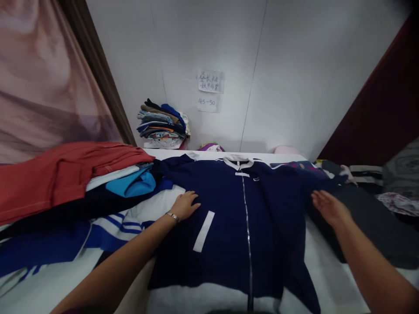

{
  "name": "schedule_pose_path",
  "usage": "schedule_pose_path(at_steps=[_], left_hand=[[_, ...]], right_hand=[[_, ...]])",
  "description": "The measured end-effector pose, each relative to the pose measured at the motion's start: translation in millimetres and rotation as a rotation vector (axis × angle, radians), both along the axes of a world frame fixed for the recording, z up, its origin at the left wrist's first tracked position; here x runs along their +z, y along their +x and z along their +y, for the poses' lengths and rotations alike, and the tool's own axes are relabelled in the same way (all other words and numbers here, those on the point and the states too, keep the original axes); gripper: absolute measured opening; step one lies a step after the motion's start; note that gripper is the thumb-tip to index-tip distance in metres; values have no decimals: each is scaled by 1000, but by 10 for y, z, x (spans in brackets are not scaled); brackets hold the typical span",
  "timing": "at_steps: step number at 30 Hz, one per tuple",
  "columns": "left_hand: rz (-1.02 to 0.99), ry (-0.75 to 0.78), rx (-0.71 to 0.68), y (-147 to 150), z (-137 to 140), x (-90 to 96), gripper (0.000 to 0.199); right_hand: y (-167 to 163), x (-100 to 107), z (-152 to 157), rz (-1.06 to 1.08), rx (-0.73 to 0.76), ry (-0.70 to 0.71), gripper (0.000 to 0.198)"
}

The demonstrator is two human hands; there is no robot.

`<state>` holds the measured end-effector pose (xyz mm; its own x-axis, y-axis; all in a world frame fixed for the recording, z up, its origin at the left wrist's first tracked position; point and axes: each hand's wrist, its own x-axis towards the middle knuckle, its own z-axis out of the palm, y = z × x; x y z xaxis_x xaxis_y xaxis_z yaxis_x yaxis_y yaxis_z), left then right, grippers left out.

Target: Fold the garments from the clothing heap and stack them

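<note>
A navy zip-up jacket (225,226) lies front up and spread out, with a light collar and white strips on its chest and lower left. Its zip runs down the middle, and its lower edge is light grey. My left hand (186,205), with a band on the wrist, rests flat on the jacket's left side, fingers stretched. Beside the sleeve on the right, my right hand (330,207) is held with its fingers extended and nothing visibly gripped. Whether its fingertips touch the sleeve, I cannot tell.
Clothes are heaped at the left, with a red garment (75,174) on top and blue-and-white striped pieces (114,229) below. A folded stack (162,124) stands against the wall at the back. Dark fabric (376,222) lies at the right. Handwritten paper signs (209,91) hang on the wall.
</note>
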<state>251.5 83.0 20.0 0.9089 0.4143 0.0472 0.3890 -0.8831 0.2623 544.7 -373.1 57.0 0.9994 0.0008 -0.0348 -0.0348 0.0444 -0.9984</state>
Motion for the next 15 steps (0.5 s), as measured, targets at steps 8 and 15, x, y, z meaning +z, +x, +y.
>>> schedule_pose_path(at_steps=[8, 15], left_hand=[[88, 4, 282, -770, -173, 124, 57], [108, -143, 499, -1067, -170, 286, 64]], right_hand=[[-1041, -751, -153, 26, 68, -296, 89], [-1529, -451, -187, 209, 272, -337, 105]])
